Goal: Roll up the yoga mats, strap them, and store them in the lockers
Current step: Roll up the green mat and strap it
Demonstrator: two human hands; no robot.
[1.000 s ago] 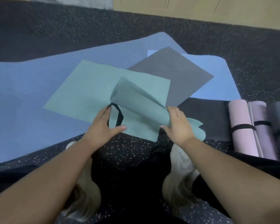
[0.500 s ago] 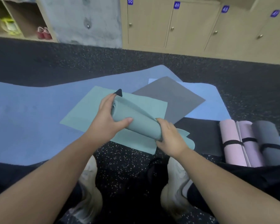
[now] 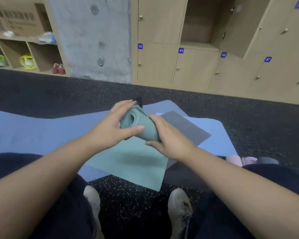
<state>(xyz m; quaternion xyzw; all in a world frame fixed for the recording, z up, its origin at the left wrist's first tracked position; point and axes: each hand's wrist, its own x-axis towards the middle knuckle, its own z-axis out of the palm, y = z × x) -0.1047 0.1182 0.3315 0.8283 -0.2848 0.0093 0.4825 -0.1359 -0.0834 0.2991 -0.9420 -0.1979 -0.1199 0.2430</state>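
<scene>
A rolled teal mat (image 3: 141,128) is gripped at both ends, left hand (image 3: 110,130) and right hand (image 3: 167,137) curled round it, above a flat teal mat (image 3: 131,168) on the floor. A black strap (image 3: 138,100) is seen beyond the left fingers; strapping appears under way, and cinching seems called for next. Ahead, lockers (image 3: 193,66) are numbered 50, 49, 48, 47.
</scene>
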